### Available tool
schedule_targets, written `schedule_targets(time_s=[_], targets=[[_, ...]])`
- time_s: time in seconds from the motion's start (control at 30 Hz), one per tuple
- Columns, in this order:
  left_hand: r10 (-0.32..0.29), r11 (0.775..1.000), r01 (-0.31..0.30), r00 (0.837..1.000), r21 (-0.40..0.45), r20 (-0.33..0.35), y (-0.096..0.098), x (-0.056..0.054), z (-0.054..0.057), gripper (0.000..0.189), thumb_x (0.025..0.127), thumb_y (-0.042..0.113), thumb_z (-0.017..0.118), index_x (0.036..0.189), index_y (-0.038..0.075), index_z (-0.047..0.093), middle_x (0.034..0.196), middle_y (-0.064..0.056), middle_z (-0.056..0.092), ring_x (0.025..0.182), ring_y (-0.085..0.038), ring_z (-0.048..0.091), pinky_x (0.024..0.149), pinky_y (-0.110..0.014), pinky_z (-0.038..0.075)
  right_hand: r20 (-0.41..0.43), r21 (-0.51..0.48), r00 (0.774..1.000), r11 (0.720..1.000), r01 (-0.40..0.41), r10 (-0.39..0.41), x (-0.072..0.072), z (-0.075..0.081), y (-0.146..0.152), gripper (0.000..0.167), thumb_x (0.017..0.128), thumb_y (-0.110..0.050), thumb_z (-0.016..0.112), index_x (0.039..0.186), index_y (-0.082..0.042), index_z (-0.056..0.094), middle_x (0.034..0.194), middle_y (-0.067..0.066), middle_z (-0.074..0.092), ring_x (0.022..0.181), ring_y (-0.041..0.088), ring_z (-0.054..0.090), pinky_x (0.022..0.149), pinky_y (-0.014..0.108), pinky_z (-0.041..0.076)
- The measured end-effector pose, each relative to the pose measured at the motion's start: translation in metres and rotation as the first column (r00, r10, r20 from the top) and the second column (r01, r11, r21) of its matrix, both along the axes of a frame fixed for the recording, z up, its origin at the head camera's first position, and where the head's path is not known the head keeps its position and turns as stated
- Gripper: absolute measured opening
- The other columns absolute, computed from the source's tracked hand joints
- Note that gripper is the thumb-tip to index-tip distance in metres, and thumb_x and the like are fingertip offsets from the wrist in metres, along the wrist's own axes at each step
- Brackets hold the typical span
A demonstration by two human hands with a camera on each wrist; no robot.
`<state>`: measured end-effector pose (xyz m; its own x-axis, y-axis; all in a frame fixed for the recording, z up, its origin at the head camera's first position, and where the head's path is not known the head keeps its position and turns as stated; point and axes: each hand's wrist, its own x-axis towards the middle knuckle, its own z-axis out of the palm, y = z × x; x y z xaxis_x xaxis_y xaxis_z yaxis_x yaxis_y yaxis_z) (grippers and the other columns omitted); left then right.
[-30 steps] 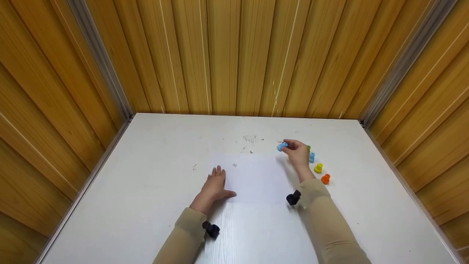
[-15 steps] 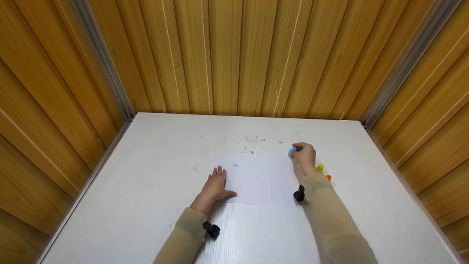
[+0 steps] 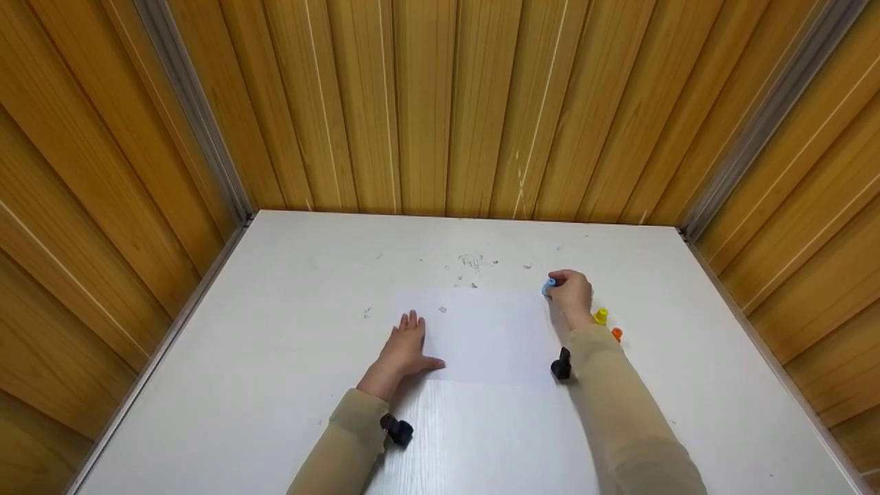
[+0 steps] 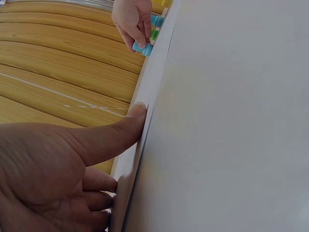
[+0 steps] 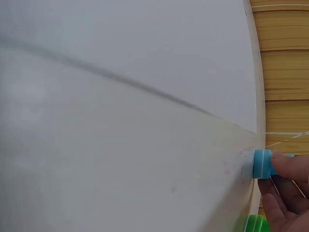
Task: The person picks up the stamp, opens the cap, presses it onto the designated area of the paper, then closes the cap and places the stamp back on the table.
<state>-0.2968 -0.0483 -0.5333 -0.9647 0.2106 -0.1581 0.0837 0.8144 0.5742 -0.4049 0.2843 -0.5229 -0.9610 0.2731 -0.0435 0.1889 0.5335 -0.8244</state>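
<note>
My right hand (image 3: 572, 294) pinches a small light-blue stamp (image 3: 548, 286) between thumb and fingers, just off the far right corner of a white sheet of paper (image 3: 488, 337). In the right wrist view the stamp's wide base (image 5: 262, 164) stands against the white tabletop. My left hand (image 3: 402, 350) lies on the paper's left edge, thumb stretched out and fingers spread. The left wrist view shows its thumb (image 4: 116, 137) pressing the sheet down. A second light-blue stamp (image 4: 157, 21) and a green stamp (image 4: 154, 35) stand near my right hand, hidden behind it in the head view.
A yellow stamp (image 3: 601, 315) and an orange stamp (image 3: 617, 334) stand beside my right forearm, partly covered by the sleeve. Dark smudges (image 3: 471, 261) mark the white table (image 3: 302, 295) behind the paper. Wood-look panels (image 3: 419, 103) wall the table at the back and sides.
My right hand has moved right with the blue stamp, which has gone from lying slanted to upright; over the last half second it barely shifts. My left hand stays put.
</note>
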Motion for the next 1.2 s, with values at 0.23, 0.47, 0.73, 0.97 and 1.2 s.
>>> schedule_targets(time_s=[0.23, 0.47, 0.73, 0.97, 1.2], targets=[[-0.012, 1.0, 0.011, 1.0, -0.008, -0.008, -0.001, -0.001, -0.001, 0.104, 0.083, 0.035, 0.087, 0.157, -0.01, 0.029, 0.168, -0.03, 0.016, 0.159, -0.042, 0.013, 0.132, -0.052, 0.015, -0.08, 0.018, 0.997, 1.0, -0.002, 0.004, 0.003, 0.006, 0.004, 0.039, 0.092, 0.001, 0.069, 0.131, 0.005, 0.065, 0.129, 0.027, 0.066, 0.122, 0.038, 0.062, 0.107, 0.046, 0.054], [-0.021, 1.0, 0.021, 1.0, -0.008, 0.003, -0.002, -0.002, -0.001, 0.103, 0.084, 0.033, 0.087, 0.157, -0.011, 0.028, 0.169, -0.03, 0.015, 0.16, -0.043, 0.012, 0.132, -0.053, 0.014, -0.136, -0.101, 0.99, 0.995, 0.016, -0.03, 0.021, 0.025, 0.023, 0.037, 0.095, -0.01, 0.074, 0.13, 0.0, 0.069, 0.131, 0.02, 0.07, 0.121, 0.031, 0.068, 0.097, 0.026, 0.058], [-0.015, 1.0, 0.015, 1.0, -0.013, 0.017, -0.001, -0.002, -0.001, 0.105, 0.084, 0.036, 0.086, 0.158, -0.009, 0.027, 0.169, -0.029, 0.013, 0.16, -0.041, 0.011, 0.133, -0.051, 0.013, 0.014, -0.252, 0.996, 0.964, -0.084, 0.09, 0.064, 0.041, 0.082, 0.058, 0.095, -0.041, 0.074, 0.143, -0.012, 0.06, 0.128, -0.006, 0.071, 0.117, 0.005, 0.062, 0.122, 0.038, 0.041], [-0.011, 1.0, 0.011, 1.0, -0.002, 0.025, -0.002, -0.002, -0.001, 0.105, 0.084, 0.036, 0.086, 0.158, -0.009, 0.026, 0.17, -0.028, 0.012, 0.161, -0.04, 0.009, 0.133, -0.051, 0.011, 0.068, -0.29, 0.983, 0.946, -0.145, 0.171, 0.093, 0.031, 0.128, 0.066, 0.093, -0.042, 0.075, 0.148, -0.012, 0.056, 0.114, -0.025, 0.07, 0.108, -0.009, 0.064, 0.121, 0.036, 0.039], [-0.014, 1.0, 0.014, 1.0, -0.008, 0.011, -0.004, -0.002, -0.002, 0.105, 0.084, 0.036, 0.086, 0.158, -0.01, 0.026, 0.169, -0.029, 0.013, 0.16, -0.041, 0.011, 0.133, -0.052, 0.013, 0.118, -0.341, 0.972, 0.928, -0.153, 0.204, 0.102, 0.01, 0.148, 0.063, 0.091, -0.034, 0.079, 0.147, -0.013, 0.057, 0.121, -0.02, 0.072, 0.111, -0.009, 0.064, 0.11, 0.019, 0.048]])
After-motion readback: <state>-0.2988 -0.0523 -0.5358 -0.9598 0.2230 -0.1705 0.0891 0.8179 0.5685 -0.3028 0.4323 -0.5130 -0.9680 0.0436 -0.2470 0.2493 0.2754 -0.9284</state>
